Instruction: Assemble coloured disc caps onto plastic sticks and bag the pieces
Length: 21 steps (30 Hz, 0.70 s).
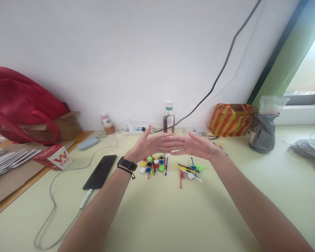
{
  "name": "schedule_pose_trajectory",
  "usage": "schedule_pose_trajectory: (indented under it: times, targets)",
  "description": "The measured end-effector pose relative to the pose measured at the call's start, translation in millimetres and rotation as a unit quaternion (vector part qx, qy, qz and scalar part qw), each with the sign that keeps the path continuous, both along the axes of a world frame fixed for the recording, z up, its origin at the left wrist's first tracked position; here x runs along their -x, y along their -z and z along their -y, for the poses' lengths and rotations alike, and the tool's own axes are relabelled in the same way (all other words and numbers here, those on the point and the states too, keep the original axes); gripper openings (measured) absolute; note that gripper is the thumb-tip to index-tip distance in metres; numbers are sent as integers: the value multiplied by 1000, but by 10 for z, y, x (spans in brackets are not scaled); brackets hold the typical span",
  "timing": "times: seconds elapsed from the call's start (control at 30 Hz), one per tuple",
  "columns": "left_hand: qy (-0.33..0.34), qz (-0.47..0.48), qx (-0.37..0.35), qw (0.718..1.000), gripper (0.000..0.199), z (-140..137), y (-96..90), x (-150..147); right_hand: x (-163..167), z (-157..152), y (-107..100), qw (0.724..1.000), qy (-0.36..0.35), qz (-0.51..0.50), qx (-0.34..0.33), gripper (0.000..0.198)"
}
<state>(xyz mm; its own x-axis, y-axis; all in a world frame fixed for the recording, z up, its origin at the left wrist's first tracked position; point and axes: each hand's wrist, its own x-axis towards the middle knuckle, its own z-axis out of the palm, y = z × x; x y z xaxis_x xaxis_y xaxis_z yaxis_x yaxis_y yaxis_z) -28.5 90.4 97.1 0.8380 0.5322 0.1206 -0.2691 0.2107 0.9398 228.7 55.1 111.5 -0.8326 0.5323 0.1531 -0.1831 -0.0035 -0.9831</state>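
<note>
My left hand (147, 144) is raised over the table with thumb up and fingers stretched toward the right. From the other side my right hand (196, 144) reaches in, flat, and the fingertips of both hands overlap in view. Neither holds anything. Beneath the left hand lies a group of small round pieces (149, 164) in several colours, with thin coloured arrow-shaped sticks (165, 165) across and beside them. A looser pile of arrow sticks (196, 179) and round pieces (190, 176) lies below the right hand. A black watch (127, 163) is on my left wrist.
A black phone (99, 172) with a charging cable (52, 196) lies at left, near a red-white box (54, 157). Along the wall stand a jar (107, 124), power strip (138, 130), dark drink bottle (169, 119), striped bag (229, 120) and grey bag (263, 134).
</note>
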Motion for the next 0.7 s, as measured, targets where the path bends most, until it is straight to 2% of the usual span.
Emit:
schedule_pose_trajectory:
  times: [0.13,0.2,0.27,0.37,0.47,0.57,0.63,0.7]
  targets:
    - [48,4,7,999,104,66,-14,-40,67,39,4,999,-39,-15,-1,75]
    - [40,-1,0,999,106,79,-51,-38,84,46,11,998,-51,-20,7,79]
    - [-19,-1,-16,1000,103,59,-95,-16,75,43,5,999,-43,-20,20,81]
    - [-176,-2,-79,981,95,-2,-153,29,31,19,-25,998,27,-24,57,79]
    - [-329,-40,-203,921,86,0,-200,32,4,-20,-46,989,119,-21,85,80]
    - [-416,-116,-384,816,64,127,-249,-49,23,-59,-29,982,162,-5,99,86]
    - [-402,-183,-495,748,60,247,-272,-142,51,-75,-4,978,172,-1,117,87]
    - [-356,-224,-570,705,74,348,-266,-244,86,-79,21,974,175,-6,147,87]
